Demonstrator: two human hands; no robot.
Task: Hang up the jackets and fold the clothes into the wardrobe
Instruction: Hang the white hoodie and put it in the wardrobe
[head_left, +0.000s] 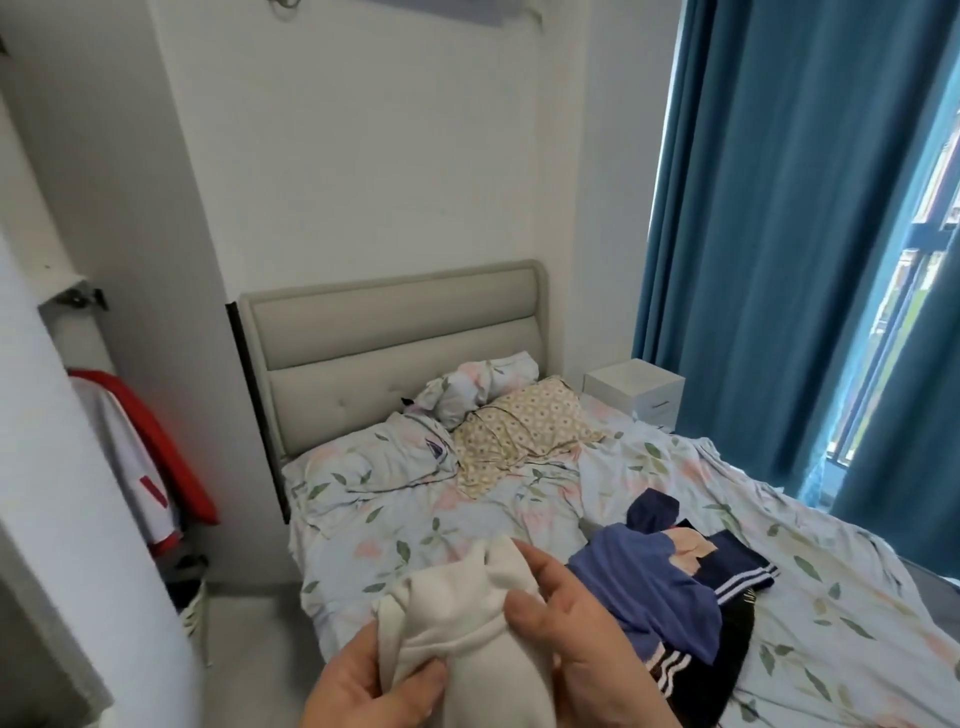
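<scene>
Left hand (374, 686) and right hand (566, 629) are holding a white garment (467, 613), each grip clamped on it, beside piled dark clothes (649, 587) on the bed (467, 514).

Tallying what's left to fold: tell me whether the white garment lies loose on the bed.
No, the left hand and right hand grip the white garment, clear of the bed.

Soft matt white cloth garment (457, 618)

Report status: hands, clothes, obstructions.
Gripping white garment: left hand, right hand. On bed, blue and dark clothes pile, unfolded. At left, red-and-white jacket hangs. No obstruction seen.
</scene>
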